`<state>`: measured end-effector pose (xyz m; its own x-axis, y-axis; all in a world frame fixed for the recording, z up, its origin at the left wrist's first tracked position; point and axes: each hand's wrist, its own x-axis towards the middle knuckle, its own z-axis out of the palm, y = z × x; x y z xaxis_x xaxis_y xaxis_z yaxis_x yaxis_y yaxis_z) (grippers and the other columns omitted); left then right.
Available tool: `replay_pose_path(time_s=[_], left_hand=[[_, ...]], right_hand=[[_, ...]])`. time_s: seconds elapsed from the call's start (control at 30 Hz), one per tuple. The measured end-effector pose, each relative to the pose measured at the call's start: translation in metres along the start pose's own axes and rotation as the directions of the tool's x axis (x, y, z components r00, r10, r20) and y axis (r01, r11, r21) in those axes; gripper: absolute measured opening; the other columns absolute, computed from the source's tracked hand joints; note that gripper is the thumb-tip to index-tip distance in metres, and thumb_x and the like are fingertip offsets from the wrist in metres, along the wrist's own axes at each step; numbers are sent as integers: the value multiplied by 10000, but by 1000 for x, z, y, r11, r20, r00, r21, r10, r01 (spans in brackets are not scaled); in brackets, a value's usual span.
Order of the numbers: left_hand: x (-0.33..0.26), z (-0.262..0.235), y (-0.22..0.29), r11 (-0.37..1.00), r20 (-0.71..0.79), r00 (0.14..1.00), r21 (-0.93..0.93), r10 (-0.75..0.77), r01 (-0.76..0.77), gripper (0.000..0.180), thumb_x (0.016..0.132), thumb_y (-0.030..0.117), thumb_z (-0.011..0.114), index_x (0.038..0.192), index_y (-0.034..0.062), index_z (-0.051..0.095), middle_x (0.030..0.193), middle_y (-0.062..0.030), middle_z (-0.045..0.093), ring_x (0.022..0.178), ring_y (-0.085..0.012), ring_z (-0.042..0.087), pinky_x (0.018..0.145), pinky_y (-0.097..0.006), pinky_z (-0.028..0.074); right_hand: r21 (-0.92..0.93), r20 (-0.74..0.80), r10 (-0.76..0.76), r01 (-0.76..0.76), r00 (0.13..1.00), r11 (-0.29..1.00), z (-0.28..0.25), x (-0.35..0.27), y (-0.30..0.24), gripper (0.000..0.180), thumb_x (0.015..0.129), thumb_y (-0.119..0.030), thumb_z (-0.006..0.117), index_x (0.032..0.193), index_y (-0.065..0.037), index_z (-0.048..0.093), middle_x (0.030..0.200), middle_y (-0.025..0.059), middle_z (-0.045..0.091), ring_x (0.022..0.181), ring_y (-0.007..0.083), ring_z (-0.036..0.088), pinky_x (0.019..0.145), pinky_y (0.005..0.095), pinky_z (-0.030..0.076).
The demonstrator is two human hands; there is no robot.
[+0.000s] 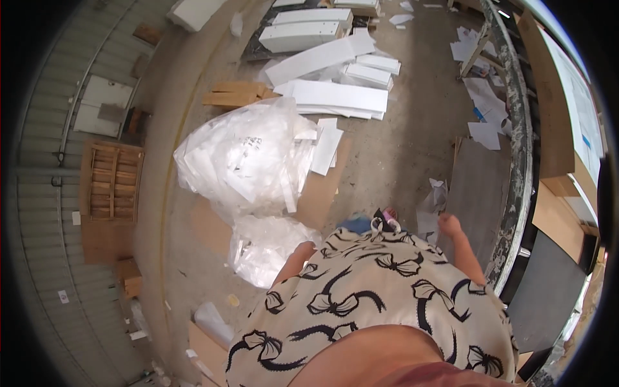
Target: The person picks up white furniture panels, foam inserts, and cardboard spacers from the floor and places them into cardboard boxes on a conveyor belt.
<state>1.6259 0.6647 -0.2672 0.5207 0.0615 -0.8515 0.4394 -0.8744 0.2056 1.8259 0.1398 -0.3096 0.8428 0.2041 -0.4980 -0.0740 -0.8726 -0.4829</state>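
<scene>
My left hand (307,248) hangs beside my body, nearest to a small see-through plastic bag (267,248) stuffed with pale wrapping. Its fingers are too hidden to make out. On the other side, my right hand (449,224) is curled into a loose fist, and nothing shows in it. Under that hand lie crumpled white paper scraps (428,209) and a dark flat panel (474,200). Ahead and to the left bulges a large see-through plastic bag (245,155) full of white packing pieces.
White boards (338,98) lie stacked on the floor ahead, beside brown cardboard (235,95). A worn metal rail (522,161) and tall cardboard boxes (551,103) run along the right. A wooden pallet (113,180) leans against the corrugated wall (48,245) at left.
</scene>
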Motion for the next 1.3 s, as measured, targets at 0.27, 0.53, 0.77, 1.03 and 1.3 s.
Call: replay_pose_path(time_s=[0.27, 0.53, 0.77, 1.03, 1.3], left_hand=[[60, -55, 72, 945, -409, 910, -320, -68, -73, 364, 764, 375, 606, 949, 65, 649, 956, -186, 635, 914, -356, 593, 800, -419, 474], [129, -128, 184, 676, -444, 892, -684, -88, -274, 388, 804, 362, 607, 1068, 79, 627, 969, -162, 648, 876, -307, 616, 773, -369, 480], [120, -60, 165, 216, -293, 911, -947, -288, -237, 310, 780, 284, 638, 944, 22, 637, 762, -128, 641, 666, -229, 579, 643, -334, 464], [241, 6, 72, 180, 87, 783, -952, -616, 247, 315, 831, 248, 617, 1029, 3, 635, 866, -71, 654, 789, -145, 598, 718, -265, 466], [410, -84, 135, -382, 70, 927, -921, -369, -83, 313, 877, 177, 608, 1138, 7, 578, 972, -54, 639, 861, -135, 604, 784, -244, 457]], right_hand=[[-241, -6, -71, 67, 997, 968, -113, 127, -44, 255, 782, -301, 584, 838, -61, 649, 839, 186, 643, 830, 354, 620, 722, 426, 493], [-354, 330, -5, 128, 944, 927, -120, 201, -59, 275, 788, -331, 580, 961, -125, 636, 886, 162, 647, 894, 349, 610, 779, 406, 489], [-432, 503, -121, 370, 856, 822, -64, 331, -115, 292, 764, -297, 632, 891, -36, 661, 744, 150, 656, 733, 293, 655, 659, 379, 498], [272, 600, 32, -241, 800, 931, 106, 467, -303, 311, 862, -319, 583, 714, -45, 583, 591, 23, 552, 518, 114, 549, 448, 242, 425], [430, 470, 384, -586, 795, 687, 291, 649, -272, 420, 837, -442, 610, 838, -24, 571, 763, 66, 582, 648, 188, 599, 550, 321, 517]])
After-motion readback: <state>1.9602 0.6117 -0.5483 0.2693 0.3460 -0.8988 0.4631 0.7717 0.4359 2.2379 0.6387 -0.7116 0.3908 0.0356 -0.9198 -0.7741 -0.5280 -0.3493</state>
